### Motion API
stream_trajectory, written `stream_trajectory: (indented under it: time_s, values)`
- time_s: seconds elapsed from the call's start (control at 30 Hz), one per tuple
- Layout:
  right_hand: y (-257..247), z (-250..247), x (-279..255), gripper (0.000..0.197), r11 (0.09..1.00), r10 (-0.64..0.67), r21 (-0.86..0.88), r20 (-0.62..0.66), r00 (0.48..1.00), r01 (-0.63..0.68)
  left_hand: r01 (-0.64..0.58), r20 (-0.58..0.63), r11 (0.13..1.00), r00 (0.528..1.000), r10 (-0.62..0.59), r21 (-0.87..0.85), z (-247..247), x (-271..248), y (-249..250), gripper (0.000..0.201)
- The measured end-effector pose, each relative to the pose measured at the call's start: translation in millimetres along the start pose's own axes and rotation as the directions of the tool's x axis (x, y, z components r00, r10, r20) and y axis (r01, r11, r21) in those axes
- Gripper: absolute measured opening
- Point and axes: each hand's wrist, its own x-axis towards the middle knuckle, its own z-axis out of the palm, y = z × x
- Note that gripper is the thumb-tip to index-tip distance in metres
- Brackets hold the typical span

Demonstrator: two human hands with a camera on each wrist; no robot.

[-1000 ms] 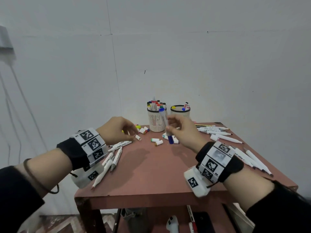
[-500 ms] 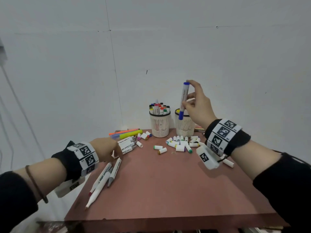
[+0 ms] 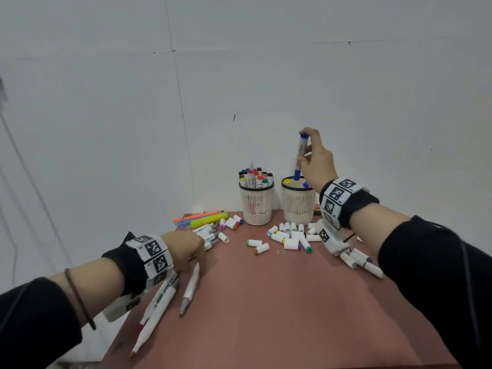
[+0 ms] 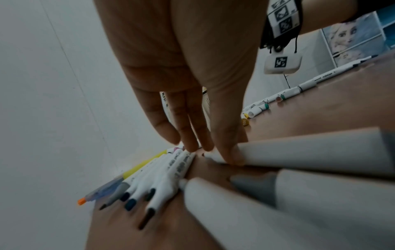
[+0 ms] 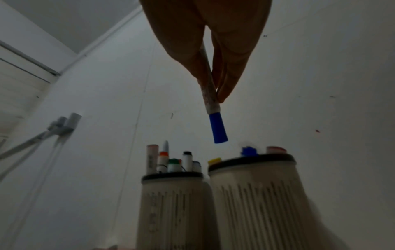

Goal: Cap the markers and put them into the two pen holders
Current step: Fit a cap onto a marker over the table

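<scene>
Blue marker about to drop into the right-hand holder

Right hand [image 3: 316, 163] pinches the capped blue marker [image 3: 300, 155] mid-barrel, upright over the right pen holder [image 3: 298, 206] at 1 o'clock. It's light, stiff and slick, so mid-barrel works. Left hand [image 3: 183, 251], fingers straight, touches an uncapped marker [image 4: 215, 158] at 9 o'clock; probably not gripping. Loose caps [image 3: 290, 235] crowd the holders' feet; left pen holder [image 3: 256, 206] looks full.

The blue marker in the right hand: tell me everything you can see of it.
The blue marker has a white printed barrel with blue at both ends, so it looks capped. It hangs nearly upright, pinched by the right hand at mid-barrel, a fingertip at its top. Its lower blue end sits just above the right pen holder, not yet inside.
</scene>
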Motion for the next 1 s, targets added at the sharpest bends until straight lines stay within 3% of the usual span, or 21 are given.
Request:
stream_trajectory:
  time_s: [0.3, 0.47, 0.6, 0.7, 0.8, 0.9, 1.0]
  values:
    - [29.0, 13.5, -2.0, 0.032, 0.995, 0.014, -0.096, 0.046, 0.999, -0.009, -0.164, -0.064, 0.979, 0.985, 0.157, -0.12, -1.6, 5.9, 19.7, 0.042]
    - [45.0, 18.3, -5.7, 0.023, 0.982, 0.063, -0.186, 0.096, 0.993, -0.044, -0.232, -0.078, 0.97, 0.971, 0.227, -0.075, -0.6, 1.4, 36.6, 0.038]
    - [53.9, 21.6, -5.3, 0.025, 0.919, 0.142, -0.391, 0.231, 0.963, -0.042, -0.243, -0.119, 0.97, 0.964, 0.238, -0.03, -3.7, -2.5, 42.3, 0.034]
    - [52.7, 20.4, -4.2, 0.029, 0.868, 0.158, -0.495, 0.344, 0.926, 0.036, -0.18, -0.253, 0.98, 0.955, 0.154, -0.084, -10.8, -9.1, 42.3, 0.029]
    - [45.0, 11.8, -1.9, 0.03, 0.848, 0.16, -0.524, 0.385, 0.909, 0.073, -0.166, -0.406, 0.946, 0.913, 0.041, -0.277, -20.9, -19.8, 43.2, 0.021]
    - [35.7, 0.3, -1.2, 0.031, 0.86, 0.137, -0.502, 0.397, 0.908, 0.089, -0.198, -0.528, 0.842, 0.841, -0.117, -0.502, -28.9, -29.8, 50.0, 0.017]
    - [24.8, -12.1, -6.3, 0.03, 0.873, 0.093, -0.471, 0.411, 0.907, 0.124, -0.267, -0.562, 0.654, 0.774, -0.293, -0.708, -32.6, -38.1, 59.4, 0.024]
